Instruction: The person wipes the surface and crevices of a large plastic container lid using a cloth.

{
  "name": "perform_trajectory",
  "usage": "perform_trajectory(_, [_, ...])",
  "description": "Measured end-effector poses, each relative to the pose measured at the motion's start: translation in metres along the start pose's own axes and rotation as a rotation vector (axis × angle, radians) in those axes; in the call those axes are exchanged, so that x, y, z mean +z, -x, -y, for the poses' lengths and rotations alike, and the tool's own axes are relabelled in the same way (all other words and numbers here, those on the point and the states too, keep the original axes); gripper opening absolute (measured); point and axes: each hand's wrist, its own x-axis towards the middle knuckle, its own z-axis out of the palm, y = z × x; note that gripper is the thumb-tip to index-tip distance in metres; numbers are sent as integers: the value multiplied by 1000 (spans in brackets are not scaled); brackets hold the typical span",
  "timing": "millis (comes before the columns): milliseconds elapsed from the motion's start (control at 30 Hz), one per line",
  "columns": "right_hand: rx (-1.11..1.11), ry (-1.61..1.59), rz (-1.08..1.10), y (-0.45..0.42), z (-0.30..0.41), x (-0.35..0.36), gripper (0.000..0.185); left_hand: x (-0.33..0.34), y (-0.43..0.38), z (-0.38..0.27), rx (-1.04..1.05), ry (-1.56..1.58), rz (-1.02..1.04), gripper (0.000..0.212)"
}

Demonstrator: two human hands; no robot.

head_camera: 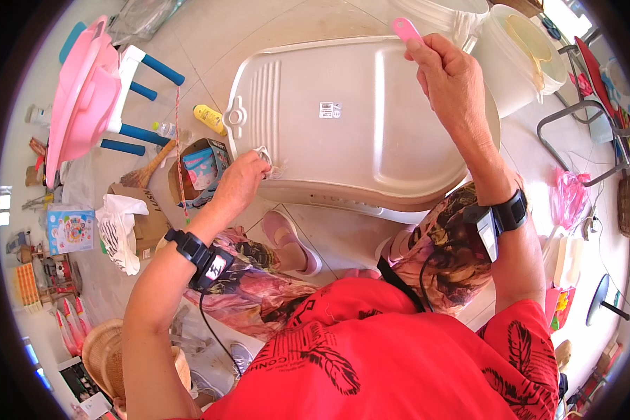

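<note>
A large pale plastic tub or shell with a ribbed end (325,142) lies before me and bears a small printed label (330,110) on its flat face. At its near left corner, my left hand (249,172) grips a small white fitting (263,154); whether this is part of the tub cannot be told. Over the far right part of the tub, my right hand (446,73) is closed around a pink plastic handle (405,29) with a hole in its end. Whatever the handle belongs to is hidden by the hand.
Pale buckets (504,63) stand at the far right, near a metal-framed chair (583,110). On the left are a pink basin (84,100) on a blue-legged stand, a yellow bottle (208,119), an open box (210,152) and a straw broom (148,170).
</note>
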Motion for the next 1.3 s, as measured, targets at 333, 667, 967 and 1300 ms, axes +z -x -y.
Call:
perform_trajectory(333, [-92, 57, 1, -4, -3, 8, 31, -11, -101, 5, 73, -89, -373, 8])
perform_trajectory(667, [-20, 40, -4, -6, -9, 6, 27, -28, -185, 25, 76, -136, -532, 10])
perform_trajectory(967, [-71, 61, 18, -4, -9, 7, 27, -12, -90, -14, 188, 68, -143, 8])
perform_trajectory(1300, [-124, 151, 10, 0, -18, 6, 24, -33, -21, 36, 26, -11, 173, 7])
